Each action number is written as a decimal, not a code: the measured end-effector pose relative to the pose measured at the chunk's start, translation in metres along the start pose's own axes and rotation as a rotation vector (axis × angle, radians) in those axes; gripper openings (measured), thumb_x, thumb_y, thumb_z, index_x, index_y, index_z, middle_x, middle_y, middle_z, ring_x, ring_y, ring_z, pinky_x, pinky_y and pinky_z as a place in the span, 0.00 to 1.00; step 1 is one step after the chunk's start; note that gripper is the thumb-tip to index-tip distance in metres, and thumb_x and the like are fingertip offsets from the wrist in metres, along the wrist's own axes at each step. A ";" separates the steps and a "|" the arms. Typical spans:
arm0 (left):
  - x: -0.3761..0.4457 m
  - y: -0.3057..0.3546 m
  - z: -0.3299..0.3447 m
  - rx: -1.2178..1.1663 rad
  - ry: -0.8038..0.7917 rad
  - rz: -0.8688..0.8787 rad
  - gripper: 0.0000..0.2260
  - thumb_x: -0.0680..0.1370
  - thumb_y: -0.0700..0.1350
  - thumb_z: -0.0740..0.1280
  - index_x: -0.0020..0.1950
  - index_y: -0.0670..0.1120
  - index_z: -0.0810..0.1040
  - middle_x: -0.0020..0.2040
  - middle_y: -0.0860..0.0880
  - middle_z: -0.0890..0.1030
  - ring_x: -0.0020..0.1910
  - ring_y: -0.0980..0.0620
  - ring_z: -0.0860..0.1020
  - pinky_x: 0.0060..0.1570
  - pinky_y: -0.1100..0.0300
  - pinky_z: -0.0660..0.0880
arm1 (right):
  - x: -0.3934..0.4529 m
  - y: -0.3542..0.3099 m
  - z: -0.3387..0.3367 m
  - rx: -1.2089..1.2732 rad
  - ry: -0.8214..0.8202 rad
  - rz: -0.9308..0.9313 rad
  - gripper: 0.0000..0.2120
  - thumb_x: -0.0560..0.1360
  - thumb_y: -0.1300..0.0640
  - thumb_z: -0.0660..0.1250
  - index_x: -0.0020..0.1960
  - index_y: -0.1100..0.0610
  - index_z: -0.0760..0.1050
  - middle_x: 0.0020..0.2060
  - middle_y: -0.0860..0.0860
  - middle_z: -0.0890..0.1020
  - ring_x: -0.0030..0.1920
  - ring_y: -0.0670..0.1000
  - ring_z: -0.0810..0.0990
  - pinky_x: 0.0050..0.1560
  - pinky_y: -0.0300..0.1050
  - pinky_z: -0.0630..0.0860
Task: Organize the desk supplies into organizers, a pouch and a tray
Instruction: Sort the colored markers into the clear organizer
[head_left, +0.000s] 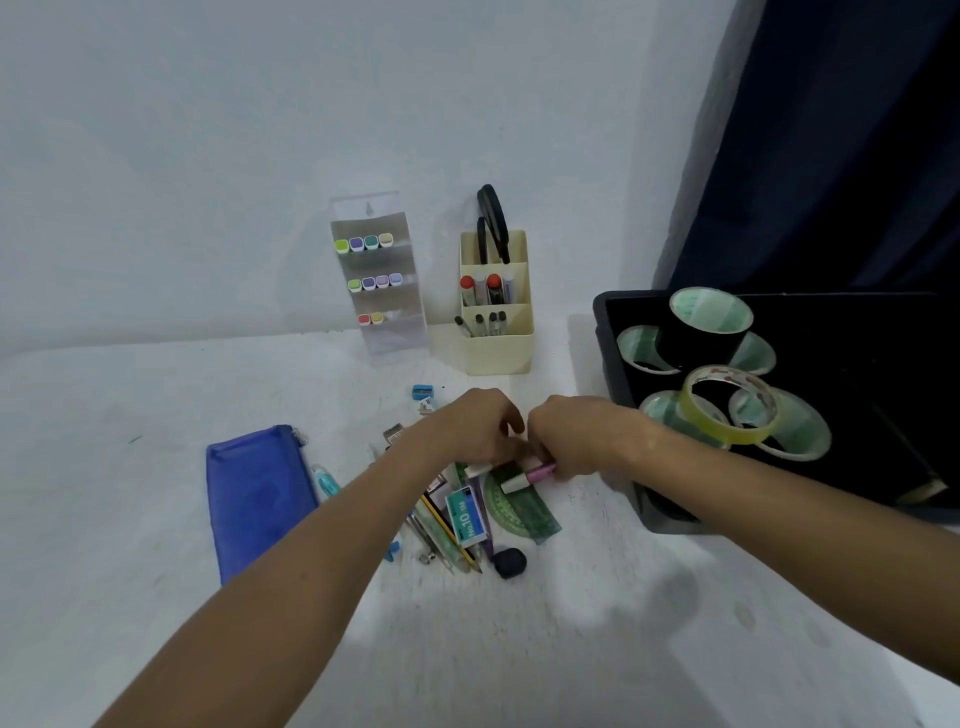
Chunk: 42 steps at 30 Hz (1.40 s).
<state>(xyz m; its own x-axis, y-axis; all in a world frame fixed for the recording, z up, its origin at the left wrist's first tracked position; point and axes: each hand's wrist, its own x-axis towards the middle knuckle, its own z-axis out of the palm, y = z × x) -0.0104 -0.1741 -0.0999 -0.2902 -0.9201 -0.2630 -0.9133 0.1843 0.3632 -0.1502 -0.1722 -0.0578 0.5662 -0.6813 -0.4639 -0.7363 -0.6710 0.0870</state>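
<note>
At the centre of the white tabletop (156, 467), my left hand (467, 426) and right hand (576, 434) meet over the loose pile, fingers curled, the right gripping a pink marker (530, 477) with a white cap; what the left holds I cannot tell. Below them lie a green protractor (524, 506), a staples box (466, 515), pencils (447, 525) and a dark eraser (510, 563), with the blue pouch (257, 499) to the left. At the rear stand the clear marker organizer (379, 280) and the cream pen organizer (496, 322); the black tray (605, 332) at right holds tape rolls (727, 405).
</note>
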 end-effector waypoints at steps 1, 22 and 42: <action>0.001 0.002 0.000 -0.005 0.006 0.005 0.16 0.76 0.51 0.67 0.59 0.43 0.80 0.51 0.45 0.82 0.40 0.54 0.73 0.42 0.64 0.67 | -0.001 0.003 -0.002 -0.009 -0.015 -0.014 0.12 0.72 0.59 0.72 0.55 0.58 0.78 0.47 0.53 0.81 0.43 0.52 0.78 0.41 0.44 0.73; -0.071 -0.056 -0.092 -0.281 0.461 -0.218 0.18 0.74 0.47 0.72 0.62 0.51 0.74 0.49 0.48 0.80 0.36 0.53 0.83 0.42 0.54 0.81 | 0.010 0.009 -0.063 0.481 0.209 -0.145 0.12 0.80 0.51 0.58 0.59 0.57 0.69 0.45 0.49 0.75 0.43 0.51 0.75 0.39 0.44 0.69; -0.061 -0.076 -0.093 -0.062 0.994 -0.138 0.09 0.75 0.44 0.71 0.54 0.43 0.83 0.43 0.46 0.82 0.38 0.51 0.77 0.42 0.65 0.70 | 0.088 -0.030 -0.089 0.476 0.846 -0.038 0.08 0.76 0.58 0.65 0.51 0.56 0.81 0.42 0.53 0.81 0.42 0.50 0.74 0.39 0.38 0.67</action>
<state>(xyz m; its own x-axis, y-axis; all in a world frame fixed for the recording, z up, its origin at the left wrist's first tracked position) 0.1037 -0.1643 -0.0286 0.2131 -0.8085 0.5486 -0.8962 0.0619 0.4393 -0.0456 -0.2377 -0.0230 0.5352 -0.7712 0.3447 -0.6795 -0.6355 -0.3666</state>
